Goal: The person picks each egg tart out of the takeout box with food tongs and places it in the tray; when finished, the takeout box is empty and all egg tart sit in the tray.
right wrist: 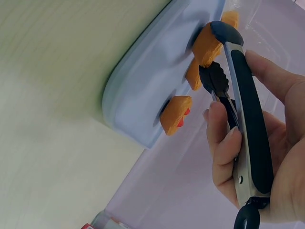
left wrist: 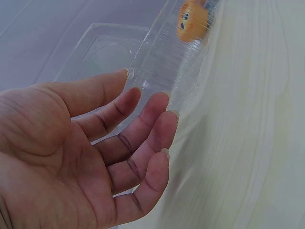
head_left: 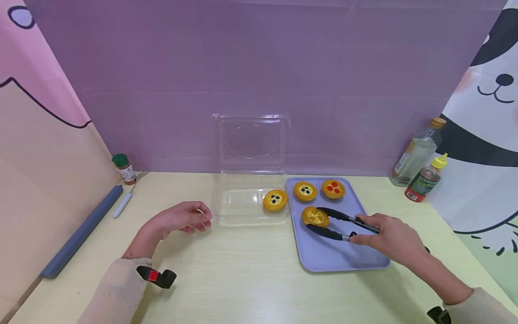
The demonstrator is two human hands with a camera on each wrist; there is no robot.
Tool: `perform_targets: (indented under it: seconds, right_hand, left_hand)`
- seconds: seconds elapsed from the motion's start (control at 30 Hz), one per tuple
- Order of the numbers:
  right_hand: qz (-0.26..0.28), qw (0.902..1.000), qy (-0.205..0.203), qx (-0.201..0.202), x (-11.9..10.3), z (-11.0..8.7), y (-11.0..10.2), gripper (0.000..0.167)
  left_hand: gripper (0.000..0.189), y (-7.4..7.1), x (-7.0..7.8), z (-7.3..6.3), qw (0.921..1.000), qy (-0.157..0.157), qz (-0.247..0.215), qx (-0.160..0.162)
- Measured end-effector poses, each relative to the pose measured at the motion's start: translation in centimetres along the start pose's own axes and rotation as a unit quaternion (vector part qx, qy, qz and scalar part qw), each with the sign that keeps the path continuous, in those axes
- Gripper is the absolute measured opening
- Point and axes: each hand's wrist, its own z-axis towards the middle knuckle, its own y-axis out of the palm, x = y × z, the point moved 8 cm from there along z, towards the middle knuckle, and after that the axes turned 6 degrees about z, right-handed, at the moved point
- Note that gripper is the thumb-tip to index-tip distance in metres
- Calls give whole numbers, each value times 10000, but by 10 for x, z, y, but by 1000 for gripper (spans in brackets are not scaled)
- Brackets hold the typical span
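My right hand (head_left: 394, 236) grips a pair of black-tipped tongs (right wrist: 250, 124), whose tips sit on either side of an egg tart (head_left: 315, 217) with a yellow topping. That tart is over the lilac tray (head_left: 344, 256); whether it touches the tray I cannot tell. Behind it on the tray are a tart with dark berries (head_left: 305, 191) and one with red pieces (head_left: 333, 189). Another dark-berry tart (head_left: 275, 200) lies at the right side of the clear plastic box (head_left: 238, 202), its lid raised. My left hand (head_left: 184, 218) holds nothing, fingers loosely bent beside the box's left edge.
At the back right stand a clear bottle (head_left: 417, 153) and a yellow-capped sauce bottle (head_left: 425, 180). On the left are a green-lidded jar (head_left: 124, 169), a fork (head_left: 125, 200) with a pale handle, and a long blue roll (head_left: 82, 231). A purple backdrop (head_left: 259, 54) closes off the back.
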Motion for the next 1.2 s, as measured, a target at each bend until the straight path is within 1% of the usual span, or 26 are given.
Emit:
perform_targets:
  seconds: [0.23, 0.43, 0.53, 0.67, 0.8, 1.0, 1.1, 1.2]
  right_hand:
    - [-29, 10000, -69, 29, -1, 0, 1, 87]
    - [-111, 9998, 47, -168, 0, 1, -1, 94]
    - [-97, 9998, 30, -178, -1, 0, -4, 96]
    - [-127, 9999, -13, -66, -2, -2, -11, 98]
    - [-193, 9998, -34, 29, -4, -3, -25, 98]
    - [-229, 9996, -106, 107, -19, 2, -47, 99]
    - [-322, 9991, -251, 152, -34, 8, -54, 99]
    - [-467, 9976, -477, 169, -54, 16, -57, 96]
  left_hand:
    - [38, 1, -1, 0, 10000, -7, -2, -4]
    - [36, 1, -2, -1, 10000, -44, 18, -19]
    - [36, 1, -2, -1, 10000, -63, 21, -10]
    - [35, 2, -2, -2, 10000, -63, 38, -13]
    - [36, 2, -2, -2, 10000, -60, 40, -35]
    - [36, 0, 1, -2, 10000, -34, 81, -26]
    - [37, 0, 1, -1, 10000, -34, 83, -26]
    - [38, 0, 0, 1, 10000, -55, 65, -38]
